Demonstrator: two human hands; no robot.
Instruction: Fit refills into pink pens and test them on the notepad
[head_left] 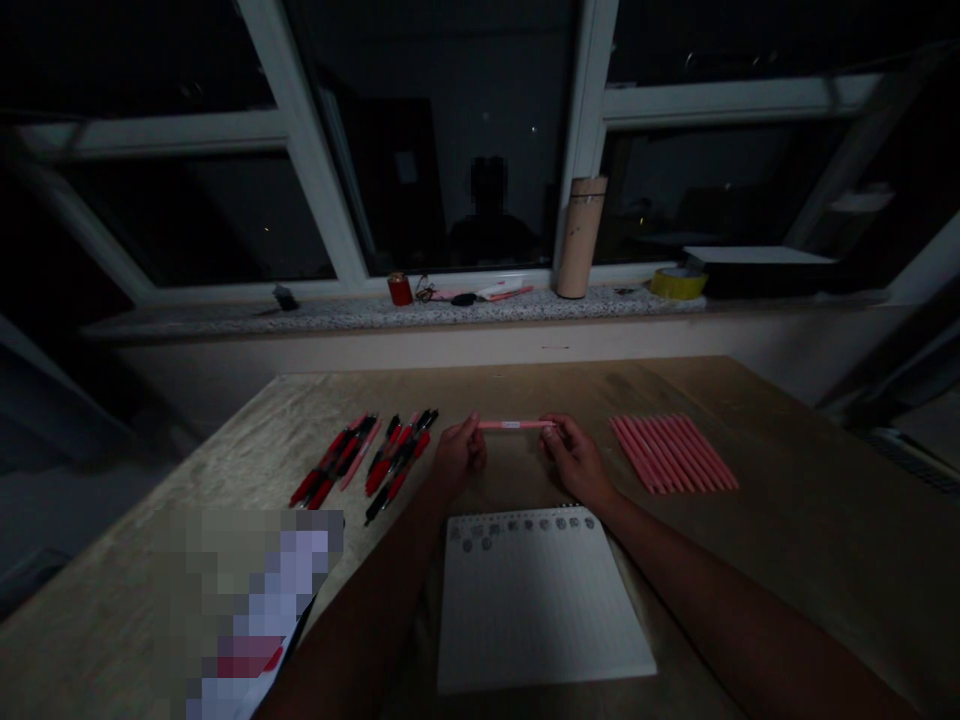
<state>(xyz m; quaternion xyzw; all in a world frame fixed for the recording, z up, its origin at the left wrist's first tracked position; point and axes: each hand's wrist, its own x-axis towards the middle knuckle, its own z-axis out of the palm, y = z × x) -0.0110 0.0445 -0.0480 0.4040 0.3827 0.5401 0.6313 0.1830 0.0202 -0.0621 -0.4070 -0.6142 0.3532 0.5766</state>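
A slim pink pen (511,425) with a pale label at its middle is held level between my two hands above the table. My left hand (457,455) pinches its left end. At the other end, the fingers of my right hand (576,458) are closed on it. Below them lies a lined spiral notebook (544,610), open, with small dark round scribbles along its top. To the right of my right hand, several pink pens (673,453) lie side by side in a row. Mixed red, black and pink pens (337,460) lie in two groups left of my left hand.
A blurred-out pale item (277,600) lies at the table's left front. Behind the table (525,380), the granite sill (330,318) carries a tan flask (582,238), yellow tape (678,283), a small red container (400,289) and a dark box (765,275) beneath the windows.
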